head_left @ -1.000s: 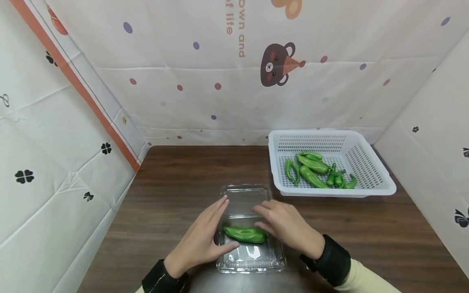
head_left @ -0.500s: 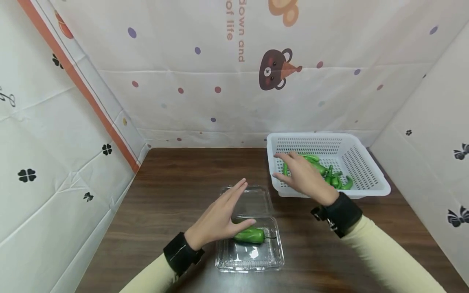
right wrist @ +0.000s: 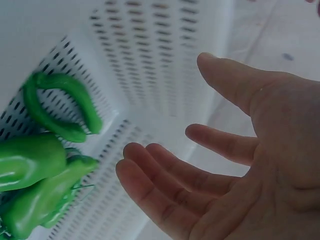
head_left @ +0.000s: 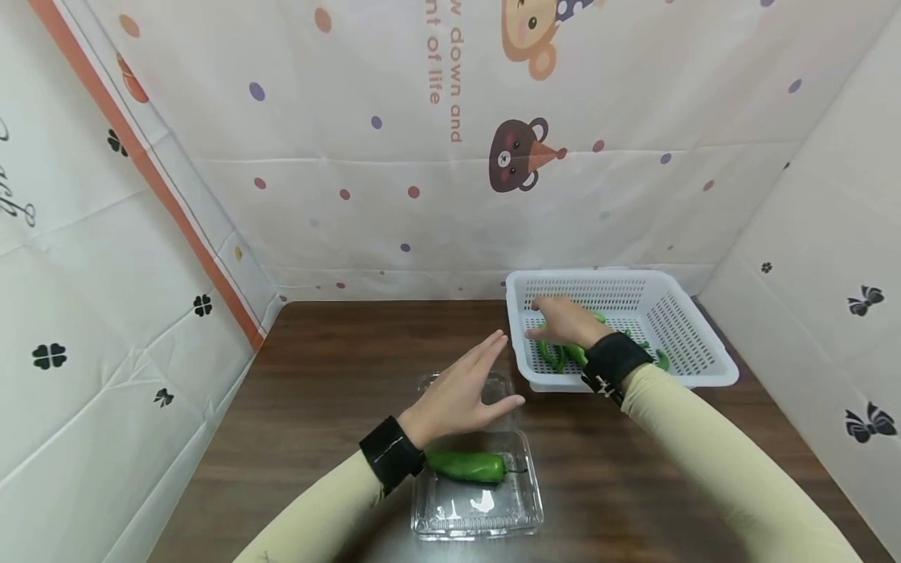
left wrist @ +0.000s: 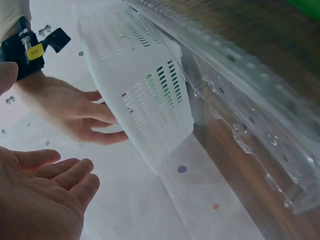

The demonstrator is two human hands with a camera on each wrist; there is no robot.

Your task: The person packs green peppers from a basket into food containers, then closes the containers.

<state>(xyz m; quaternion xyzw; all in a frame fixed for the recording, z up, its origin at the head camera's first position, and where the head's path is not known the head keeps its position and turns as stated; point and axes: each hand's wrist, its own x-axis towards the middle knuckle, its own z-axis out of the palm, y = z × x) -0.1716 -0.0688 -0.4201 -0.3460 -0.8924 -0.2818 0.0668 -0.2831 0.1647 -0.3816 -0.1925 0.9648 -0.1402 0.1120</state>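
My right hand (head_left: 566,322) hovers over the white perforated basket (head_left: 693,377), its fingers loosely bent and holding nothing. Several green peppers (right wrist: 37,165) lie in that basket, partly covered by the hand in the head view; two thin curved green chili peppers (right wrist: 65,82) sit at one side. My left hand (head_left: 454,397) is held above the clear plastic clamshell box (head_left: 486,524), fingers straight, thumb apart, nothing in it. One large green pepper (head_left: 468,467) lies across the box's base. The left hand partly hides the box's opened lid (head_left: 498,385).
The brown wooden tabletop (head_left: 338,344) carries the box at front centre and the basket at back right. A printed white sheet (head_left: 352,227) hangs behind the table, with more sheeting (head_left: 788,352) along the right side.
My right hand has moved from the box up and right to above the basket. My left hand has shifted right and away from me, uncovering the pepper in the box. The head view has tilted upward.
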